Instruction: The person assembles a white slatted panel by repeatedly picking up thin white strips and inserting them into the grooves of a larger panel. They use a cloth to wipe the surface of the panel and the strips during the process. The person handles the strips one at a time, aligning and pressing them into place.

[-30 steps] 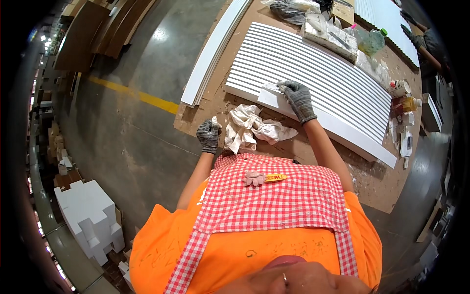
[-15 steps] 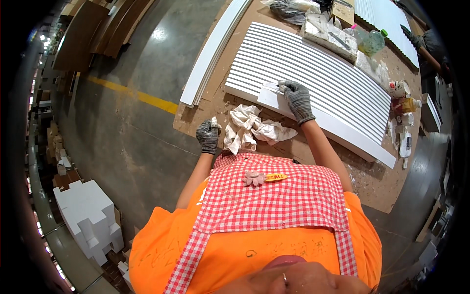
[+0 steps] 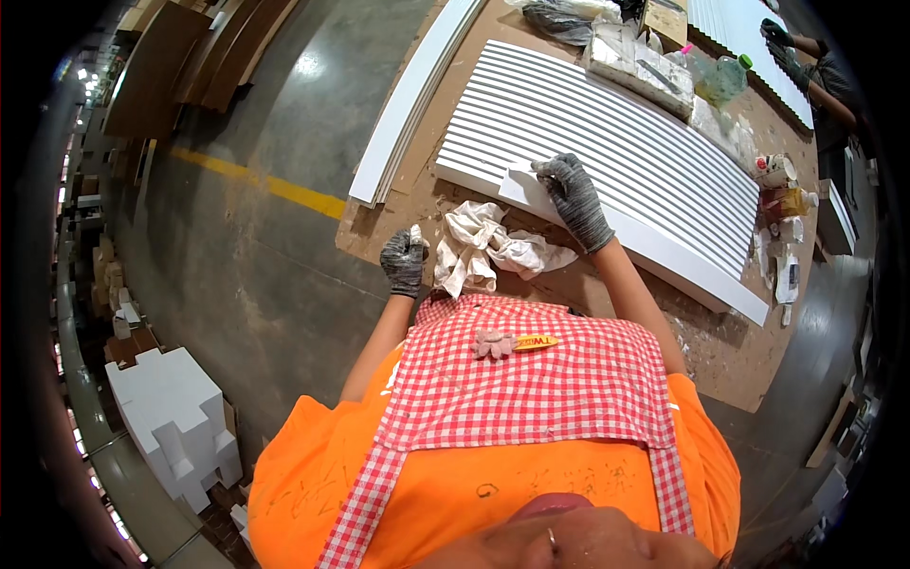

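A white ribbed panel (image 3: 607,142), made up of parallel strips, lies at a slant on the brown worktable. My right hand (image 3: 575,201), in a grey glove, is over the panel's near left part. Its fingers are closed, and whatever they hold is too small or hidden to name. The flat white front strip (image 3: 654,256) of the panel runs beneath that wrist. At the table's near left edge, my left hand (image 3: 405,262), gloved too, has its fingers curled in, with a pale spot at the tips. A crumpled white cloth (image 3: 493,248) lies between my hands.
Long white boards (image 3: 417,95) lie along the table's left side. Behind the panel are a whitish block (image 3: 640,71), plastic bags and a green-capped bottle (image 3: 725,81). Cups and small containers (image 3: 785,201) stand at the right. A co-worker's gloved hands (image 3: 785,47) are at the far right.
My right hand has turned and shifted slightly left and up at the fingers. My left hand stays about where it was. The co-worker's second hand has come into view at the far right.
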Demonstrator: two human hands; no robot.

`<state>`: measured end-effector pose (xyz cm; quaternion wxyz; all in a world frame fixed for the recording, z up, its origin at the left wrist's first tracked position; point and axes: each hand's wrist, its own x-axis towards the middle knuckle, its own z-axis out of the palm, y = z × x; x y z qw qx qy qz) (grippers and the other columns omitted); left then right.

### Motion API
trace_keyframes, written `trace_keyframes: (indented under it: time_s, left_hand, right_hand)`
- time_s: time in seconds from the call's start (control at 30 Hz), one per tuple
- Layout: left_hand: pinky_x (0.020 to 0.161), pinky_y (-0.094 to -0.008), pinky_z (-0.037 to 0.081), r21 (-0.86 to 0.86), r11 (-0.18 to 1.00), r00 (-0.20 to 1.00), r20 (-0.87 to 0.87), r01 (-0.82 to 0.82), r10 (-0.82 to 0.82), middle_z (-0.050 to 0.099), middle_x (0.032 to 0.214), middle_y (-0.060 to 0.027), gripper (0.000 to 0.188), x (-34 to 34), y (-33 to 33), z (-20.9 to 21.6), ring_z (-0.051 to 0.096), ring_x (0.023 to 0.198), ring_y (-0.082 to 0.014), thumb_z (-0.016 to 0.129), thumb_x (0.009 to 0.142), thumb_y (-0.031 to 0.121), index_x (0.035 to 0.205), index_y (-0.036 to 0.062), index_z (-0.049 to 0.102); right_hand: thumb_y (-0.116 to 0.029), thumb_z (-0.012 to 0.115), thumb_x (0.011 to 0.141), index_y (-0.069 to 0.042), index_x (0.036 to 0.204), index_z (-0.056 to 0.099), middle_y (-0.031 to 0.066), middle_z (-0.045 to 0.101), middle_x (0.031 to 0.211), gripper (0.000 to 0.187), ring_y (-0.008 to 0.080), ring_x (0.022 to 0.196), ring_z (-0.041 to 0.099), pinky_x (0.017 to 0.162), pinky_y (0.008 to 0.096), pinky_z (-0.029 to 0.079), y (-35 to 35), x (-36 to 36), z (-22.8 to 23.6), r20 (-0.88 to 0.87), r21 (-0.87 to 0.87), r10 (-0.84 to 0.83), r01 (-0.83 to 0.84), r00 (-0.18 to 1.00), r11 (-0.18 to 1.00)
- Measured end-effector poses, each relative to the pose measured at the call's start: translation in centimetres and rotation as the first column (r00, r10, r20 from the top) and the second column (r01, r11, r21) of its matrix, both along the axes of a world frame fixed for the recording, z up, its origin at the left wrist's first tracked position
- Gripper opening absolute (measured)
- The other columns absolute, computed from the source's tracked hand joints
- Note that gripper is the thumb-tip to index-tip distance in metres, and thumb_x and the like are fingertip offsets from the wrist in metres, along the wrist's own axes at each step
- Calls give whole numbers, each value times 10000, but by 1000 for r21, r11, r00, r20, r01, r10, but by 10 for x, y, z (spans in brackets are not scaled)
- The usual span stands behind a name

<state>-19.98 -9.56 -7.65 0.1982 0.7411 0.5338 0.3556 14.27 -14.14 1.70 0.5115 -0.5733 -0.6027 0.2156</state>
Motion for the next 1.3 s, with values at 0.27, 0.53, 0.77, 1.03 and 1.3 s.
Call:
trace_keyframes:
  time_s: [0.27,0.53,0.77,1.03,1.3]
  left_hand:
    - [497,-365,407,13,1000,1000,-3,12,-12,519,545,-113,305,6,-3,13,523,483,-245,580,884,193,618,52,526]
    - [504,-364,413,22,1000,1000,-18,19,-19,527,557,-116,290,2,-1,6,526,491,-245,588,878,187,629,48,539]
    - [508,-367,421,37,999,999,-46,30,-28,554,570,-118,300,3,-2,12,540,499,-250,585,883,227,641,51,561]
    - [501,-366,415,-53,999,1000,14,4,-3,556,563,-115,316,8,-3,19,537,488,-246,586,889,229,629,51,558]
    - [498,-327,415,10,999,999,-43,30,-30,564,572,-93,276,4,0,11,532,487,-184,581,889,198,665,37,577]
  right_hand:
    - [46,577,833,-50,983,571,120,571,933,178,280,864,583,768,367,488,0,2,-2,38,84,64,-67,997,994]
    - [43,588,819,-40,946,568,123,549,902,154,282,837,575,761,363,491,0,2,-7,109,91,30,-40,994,995]
    - [51,583,817,-32,940,570,121,555,906,150,285,867,573,779,362,491,-1,3,-6,151,62,38,-48,988,997]
    - [54,574,822,-42,962,570,121,560,919,170,281,862,571,769,359,491,0,0,-8,158,90,6,-21,987,996]
    - [41,574,822,-47,969,564,133,552,907,171,294,814,568,736,362,491,1,0,-10,115,91,18,-29,993,995]
